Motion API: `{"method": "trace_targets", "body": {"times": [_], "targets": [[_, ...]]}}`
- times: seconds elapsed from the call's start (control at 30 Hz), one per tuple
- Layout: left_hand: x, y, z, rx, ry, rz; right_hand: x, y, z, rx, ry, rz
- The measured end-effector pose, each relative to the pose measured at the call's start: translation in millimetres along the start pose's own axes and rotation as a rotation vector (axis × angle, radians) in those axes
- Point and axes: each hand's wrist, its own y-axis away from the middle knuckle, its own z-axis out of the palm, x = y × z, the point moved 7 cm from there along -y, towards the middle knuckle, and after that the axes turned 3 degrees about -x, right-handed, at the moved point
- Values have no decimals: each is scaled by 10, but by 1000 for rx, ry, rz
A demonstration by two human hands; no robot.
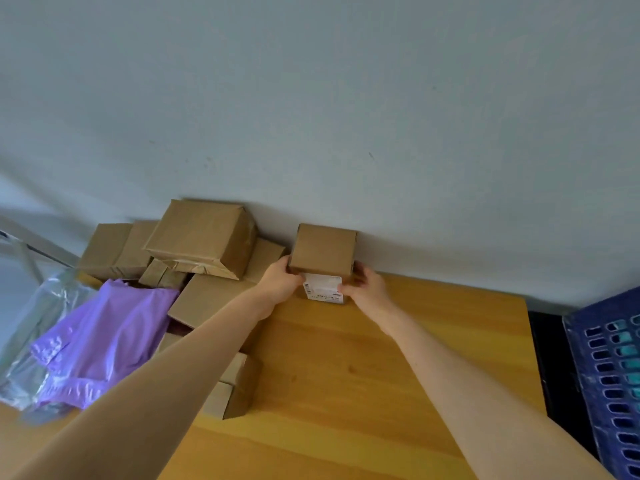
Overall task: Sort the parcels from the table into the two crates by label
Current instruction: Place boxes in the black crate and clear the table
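Observation:
A small brown cardboard parcel point(323, 249) stands at the far edge of the wooden table point(363, 375), close to the wall. A white label point(322, 288) shows on its near face. My left hand point(280, 280) grips its left side and my right hand point(363, 284) grips its right side. To the left lies a pile of brown parcels point(204, 237), with a purple plastic mailer point(104, 337) in front of them. A blue crate point(609, 372) stands past the table's right edge; only part of it shows.
A clear plastic bag point(38, 320) lies at the table's far left. A small brown box point(235, 389) sits beside my left forearm. A pale wall point(346, 116) rises right behind the table. A dark gap separates table and crate.

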Motion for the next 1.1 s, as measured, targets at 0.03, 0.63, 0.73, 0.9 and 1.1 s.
{"method": "trace_targets", "body": {"times": [0.03,0.63,0.73,0.9,1.1], "targets": [[2,-14,-1,-1,-4,4,-2,-5,8,3,-11,-6],[265,809,-350,-196,21,262,-619,1112,222,168,-250,-167],[340,1104,-499,-264,32,325,-784,1372,395,132,-372,-172],[386,1587,-871,-311,-13,455,-1056,1766,725,187,-573,-205],[261,2029,-1417,-129,-49,626,-1214,2149,1170,251,-732,-221]]}}
